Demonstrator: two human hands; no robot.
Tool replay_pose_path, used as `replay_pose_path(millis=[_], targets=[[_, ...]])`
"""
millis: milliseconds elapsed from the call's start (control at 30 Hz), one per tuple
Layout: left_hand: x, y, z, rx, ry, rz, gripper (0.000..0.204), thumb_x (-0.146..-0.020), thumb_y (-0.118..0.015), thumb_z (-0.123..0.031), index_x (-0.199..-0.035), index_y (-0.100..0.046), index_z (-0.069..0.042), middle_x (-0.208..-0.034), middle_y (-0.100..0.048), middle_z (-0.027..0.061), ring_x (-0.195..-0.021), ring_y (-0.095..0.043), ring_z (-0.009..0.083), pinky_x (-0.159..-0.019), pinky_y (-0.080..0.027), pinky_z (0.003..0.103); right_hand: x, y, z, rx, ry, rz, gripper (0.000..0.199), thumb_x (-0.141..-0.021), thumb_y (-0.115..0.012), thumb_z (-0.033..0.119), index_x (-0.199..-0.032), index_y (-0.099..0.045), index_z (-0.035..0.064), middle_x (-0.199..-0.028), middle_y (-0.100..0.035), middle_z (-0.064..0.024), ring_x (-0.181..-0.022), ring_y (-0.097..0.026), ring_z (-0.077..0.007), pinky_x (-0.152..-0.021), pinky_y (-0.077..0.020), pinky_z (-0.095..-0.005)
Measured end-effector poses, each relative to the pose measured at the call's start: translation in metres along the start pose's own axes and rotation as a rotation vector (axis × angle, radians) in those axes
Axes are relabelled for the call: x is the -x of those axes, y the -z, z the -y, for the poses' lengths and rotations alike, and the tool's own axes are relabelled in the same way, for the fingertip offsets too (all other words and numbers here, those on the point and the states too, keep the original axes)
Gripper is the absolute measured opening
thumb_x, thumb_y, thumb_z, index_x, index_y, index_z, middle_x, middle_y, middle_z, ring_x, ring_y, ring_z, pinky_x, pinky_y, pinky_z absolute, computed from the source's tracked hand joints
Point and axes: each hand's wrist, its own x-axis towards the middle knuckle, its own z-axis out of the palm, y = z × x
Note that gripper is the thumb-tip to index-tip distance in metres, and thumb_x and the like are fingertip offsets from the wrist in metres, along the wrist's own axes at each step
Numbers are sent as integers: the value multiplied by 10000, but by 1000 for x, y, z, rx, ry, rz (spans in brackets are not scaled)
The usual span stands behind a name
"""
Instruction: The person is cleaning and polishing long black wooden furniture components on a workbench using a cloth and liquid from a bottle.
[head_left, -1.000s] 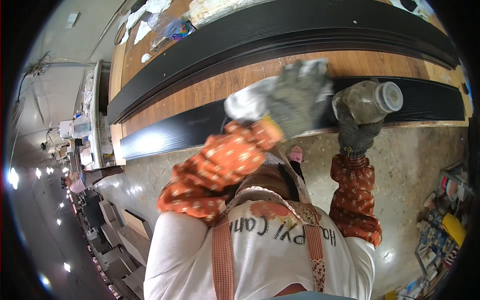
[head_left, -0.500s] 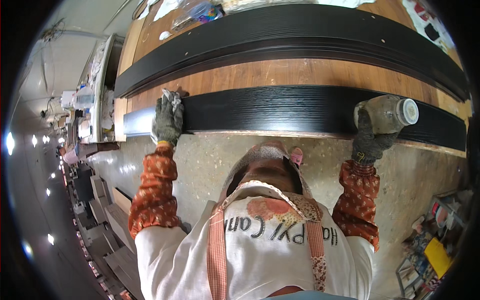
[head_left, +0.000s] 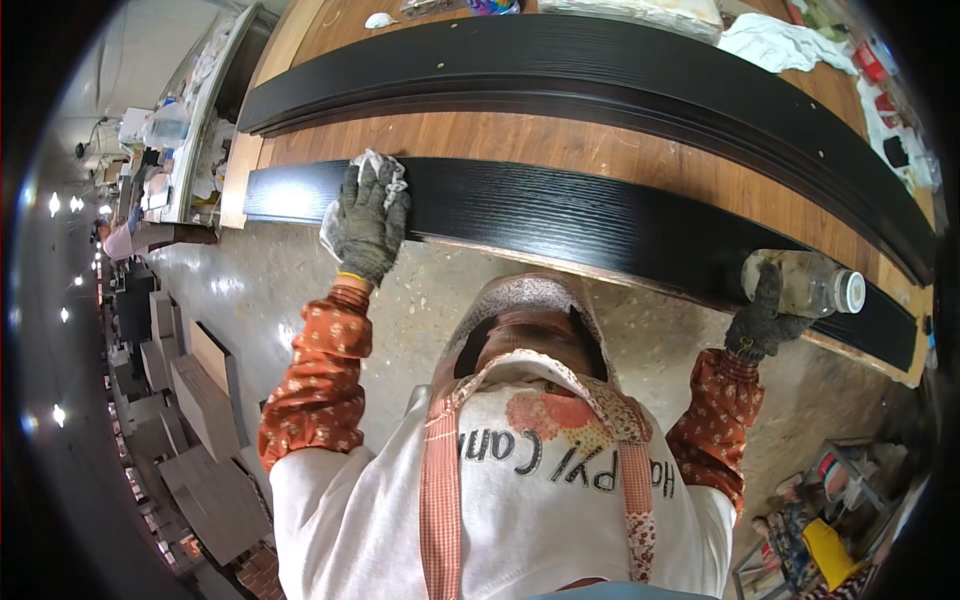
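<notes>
Near the left end of a black wood-grained board (head_left: 560, 215), my left hand (head_left: 369, 222), in a grey knitted glove, presses down on a crumpled white cloth (head_left: 375, 160). The cloth shows past the fingertips and beside the palm. In the same kind of glove, my right hand (head_left: 768, 318) grips a clear glass jar (head_left: 795, 282) with a white lid, tipped on its side over the right part of that board. What the jar contains is hard to make out. A second black board (head_left: 600, 60) with a moulded edge lies farther back, apart from both hands.
The boards lie on a brown wooden table (head_left: 450, 133). Along its far side are a white rag (head_left: 785, 45), a white packet (head_left: 640, 12) and red items. A cluttered side table (head_left: 205, 150) stands at left, with stacked panels (head_left: 215, 500) below it. A yellow item (head_left: 828, 555) sits in a rack at lower right.
My left hand has slid to the right along the near board with the cloth. The whole view has turned somewhat. My right hand still holds the jar, now lower and farther right in view.
</notes>
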Motion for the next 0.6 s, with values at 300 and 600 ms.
replay_pose_path(millis=[300,600], targets=[[17,27,-143,523,-453,-215,592,-901,-586,-371,-1439,-468,-151,-1502,-426,82,-1441,-321,282,-1198,-241,456,-4,2,1,91,-28,7,721,-769,-814,69,-1379,-436,1,-1262,-589,-147,-1119,-607,-245,-954,-545,-370],[-27,-19,97,219,176,251,543,-975,-486,-394,-1458,-427,-154,-1561,-270,194,-1454,-231,376,-1176,-200,561,-12,2,6,303,150,15,728,-810,-799,225,-1388,-432,-22,-1284,-586,-130,-1154,-572,-220,-1002,-469,-350]])
